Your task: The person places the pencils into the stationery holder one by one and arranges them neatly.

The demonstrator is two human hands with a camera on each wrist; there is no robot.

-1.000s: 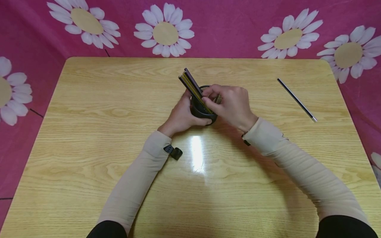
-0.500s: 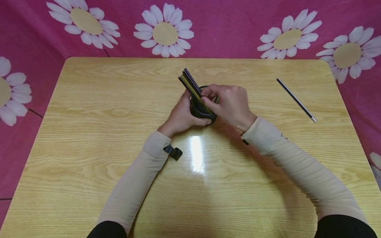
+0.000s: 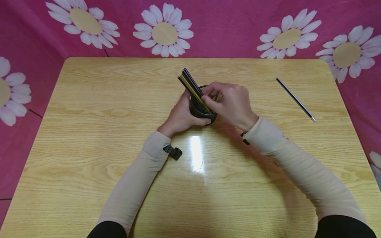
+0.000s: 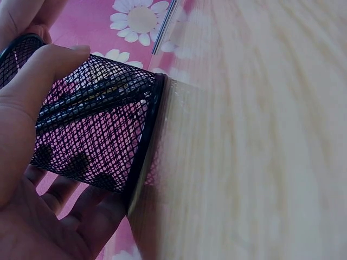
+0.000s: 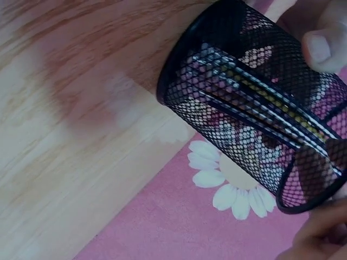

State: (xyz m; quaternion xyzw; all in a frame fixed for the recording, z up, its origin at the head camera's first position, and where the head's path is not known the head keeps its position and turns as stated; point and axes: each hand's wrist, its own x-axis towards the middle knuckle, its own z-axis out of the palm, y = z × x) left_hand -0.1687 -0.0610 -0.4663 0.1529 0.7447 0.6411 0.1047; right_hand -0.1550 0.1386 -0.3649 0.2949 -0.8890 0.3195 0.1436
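Observation:
A black mesh pencil cup stands on the table, my left hand wrapped around its left side. The left wrist view shows the thumb and fingers curved about the mesh cup. Several dark and yellow striped pencils lean out of it toward the upper left. At the cup's rim, my right hand pinches at the pencils with thumb and forefinger; which one it holds is hidden. Through the mesh in the right wrist view, the pencils lie slanted inside the cup.
One dark striped pencil with a silvery end lies alone on the wooden table, at the right. A pink cloth with white daisies hangs behind the table's back edge.
Less yellow shows among the leaning pencils than a second ago, so they have shifted slightly against each other. Both hands stay almost in place at the cup.

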